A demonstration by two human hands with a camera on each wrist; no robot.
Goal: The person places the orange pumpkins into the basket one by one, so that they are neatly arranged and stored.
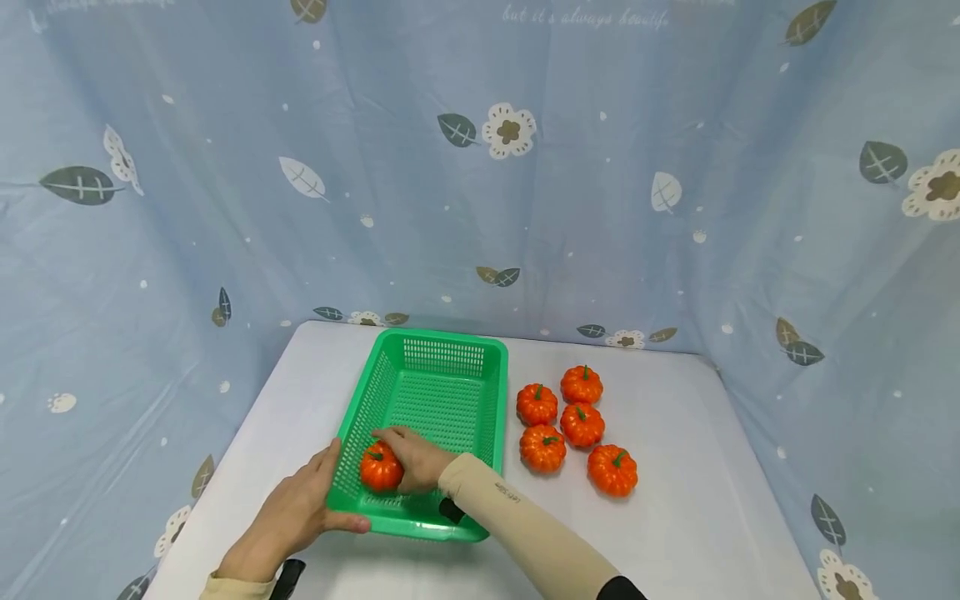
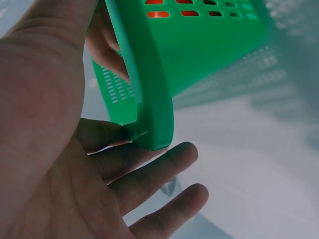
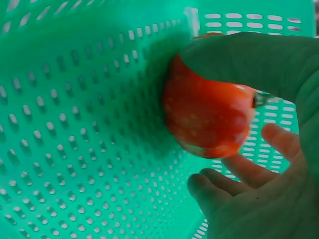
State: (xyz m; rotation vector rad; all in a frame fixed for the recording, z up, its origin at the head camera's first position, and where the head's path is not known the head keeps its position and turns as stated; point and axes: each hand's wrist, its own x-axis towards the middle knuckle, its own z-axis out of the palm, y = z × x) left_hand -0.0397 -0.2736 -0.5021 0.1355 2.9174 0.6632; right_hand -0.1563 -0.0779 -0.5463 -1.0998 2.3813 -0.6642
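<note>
a white table (image 1: 675, 533) stands inside a blue curtain (image 1: 187, 208) printed with leaves and flowers, which closes it in at the back and on both sides.

on the table, left of centre, sits a green perforated basket (image 1: 442, 392), long side running away from the person. the left hand (image 1: 296, 512) is at its near left corner: the thumb lies along the near rim, the palm is against the outside of the corner, and in the left wrist view the fingers (image 2: 149, 174) are spread and nearly straight below the basket's rim (image 2: 154, 99), not curled round it. so this hand steadies the basket with an open grasp.

the right hand (image 1: 416, 458) reaches over the near rim into the basket, in a beige sleeve (image 1: 525, 533). it holds a small orange pumpkin (image 1: 380, 468) in the near left corner of the basket, close to the side wall. in the right wrist view the thumb arches over the pumpkin's top (image 3: 209, 114) and the fingers curl below it, so the hand is closed round it; whether the pumpkin rests on the basket floor i cannot tell.

five more pumpkins (image 1: 573, 425) sit in a loose cluster on the table just right of the basket, well apart from both hands.
</note>
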